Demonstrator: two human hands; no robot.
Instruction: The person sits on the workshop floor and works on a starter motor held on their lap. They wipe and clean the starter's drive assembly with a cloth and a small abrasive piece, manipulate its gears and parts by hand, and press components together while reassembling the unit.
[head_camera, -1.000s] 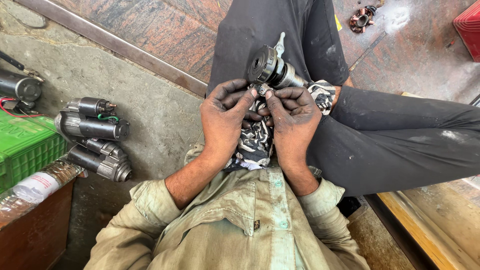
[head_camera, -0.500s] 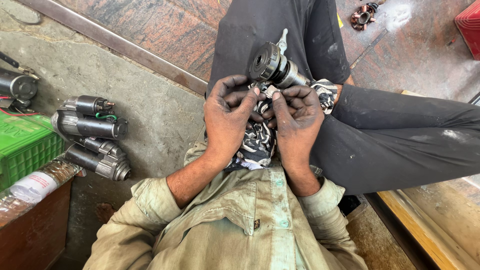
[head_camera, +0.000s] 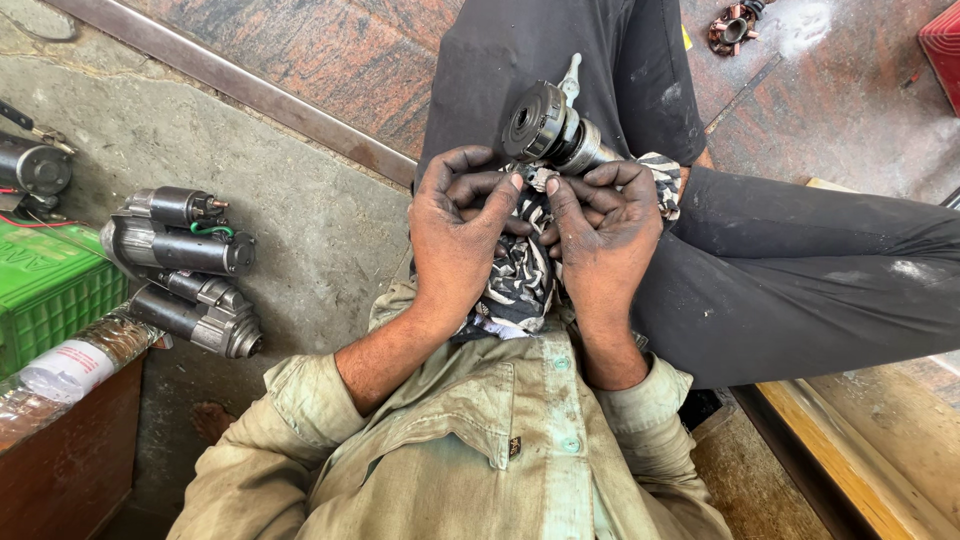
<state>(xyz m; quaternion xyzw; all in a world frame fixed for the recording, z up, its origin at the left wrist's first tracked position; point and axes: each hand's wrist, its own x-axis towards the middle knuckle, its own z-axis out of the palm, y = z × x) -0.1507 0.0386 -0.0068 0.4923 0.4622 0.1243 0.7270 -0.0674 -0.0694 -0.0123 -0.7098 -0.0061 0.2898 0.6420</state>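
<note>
- Left hand (head_camera: 455, 235) and right hand (head_camera: 600, 240) pinch a small metal piece (head_camera: 541, 179) together (fingertips touching).
- A cylindrical motor part (head_camera: 550, 130) sits just above, on a patterned cloth (head_camera: 520, 275).

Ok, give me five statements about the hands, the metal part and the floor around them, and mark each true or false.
1. Both hands, left hand and right hand, are at the metal motor part. True.
2. The hands wear gloves. False: they are bare and grimy.
3. Starter motors lie on the floor, on the left of the picture. True.
4. The crate beside them is red. False: it is green.
5. A patterned cloth lies under the hands. True.
</note>
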